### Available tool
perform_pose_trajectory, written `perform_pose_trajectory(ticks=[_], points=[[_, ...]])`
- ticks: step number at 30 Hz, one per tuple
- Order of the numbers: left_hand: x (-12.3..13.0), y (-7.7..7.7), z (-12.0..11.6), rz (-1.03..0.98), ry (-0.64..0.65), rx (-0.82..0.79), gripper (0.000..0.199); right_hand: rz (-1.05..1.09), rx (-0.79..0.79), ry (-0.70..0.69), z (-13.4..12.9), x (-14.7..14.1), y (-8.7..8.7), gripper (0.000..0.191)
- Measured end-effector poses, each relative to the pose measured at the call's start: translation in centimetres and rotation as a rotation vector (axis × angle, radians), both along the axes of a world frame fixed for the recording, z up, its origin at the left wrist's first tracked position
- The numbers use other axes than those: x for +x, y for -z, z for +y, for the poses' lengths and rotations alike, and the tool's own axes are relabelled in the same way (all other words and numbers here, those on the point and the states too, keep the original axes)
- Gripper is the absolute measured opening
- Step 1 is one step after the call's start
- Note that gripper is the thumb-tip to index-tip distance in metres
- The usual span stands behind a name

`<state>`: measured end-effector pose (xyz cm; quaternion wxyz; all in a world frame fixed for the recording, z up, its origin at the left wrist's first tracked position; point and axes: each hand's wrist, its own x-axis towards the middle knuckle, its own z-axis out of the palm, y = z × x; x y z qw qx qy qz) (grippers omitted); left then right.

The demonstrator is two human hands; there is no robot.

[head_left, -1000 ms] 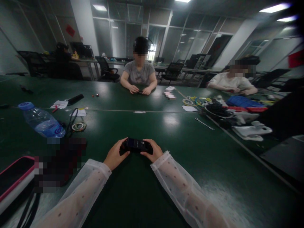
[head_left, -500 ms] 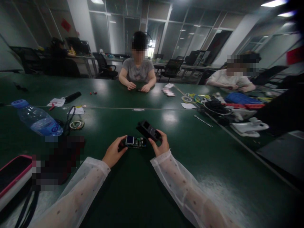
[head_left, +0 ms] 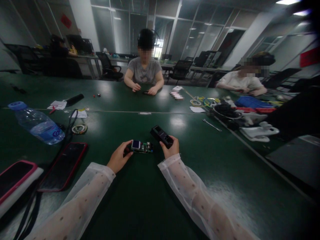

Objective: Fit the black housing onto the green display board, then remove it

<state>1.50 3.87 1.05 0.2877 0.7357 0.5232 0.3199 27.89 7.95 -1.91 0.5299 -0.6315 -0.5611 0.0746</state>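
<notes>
Between the thumb and fingers of my left hand (head_left: 120, 156) is the left end of a circuit board (head_left: 144, 147) carrying a small square screen (head_left: 136, 144). My right hand (head_left: 171, 148) is closed on the lower right end of a black plastic housing (head_left: 160, 134) with a window-like opening and small holes in its face. The housing is tilted, its upper end pointing away to the left. It lies just right of the board, with a small gap between the two.
Left on the green table (head_left: 140, 206) are a water bottle (head_left: 37, 125), a red-edged phone (head_left: 63, 166), a pink-edged phone (head_left: 16, 176) and a coil (head_left: 79, 129). To the right lie a wrench (head_left: 212, 125), cables (head_left: 200, 102) and a white plastic part (head_left: 260, 132). Two people sit opposite.
The black housing has shifted slightly right, away from the board, and turned so more of its face shows. My left hand still holds the board. The whole view has tilted a little.
</notes>
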Motion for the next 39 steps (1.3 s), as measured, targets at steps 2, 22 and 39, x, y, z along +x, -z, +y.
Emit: perform_pose_trajectory(ticks=[2,22,39], points=[[0.0,0.0,0.0,0.003,0.005,0.007,0.053,-0.014,-0.003,0.01,0.0,0.0,-0.1,0.047],[-0.1,0.2,0.1,0.027,0.005,0.01,0.052,-0.155,0.122,0.099,-0.5,-0.4,-1.1,0.092],[-0.1,0.4,0.1,0.022,0.012,0.039,0.052,-0.156,-0.043,0.001,0.3,0.6,0.5,0.052]])
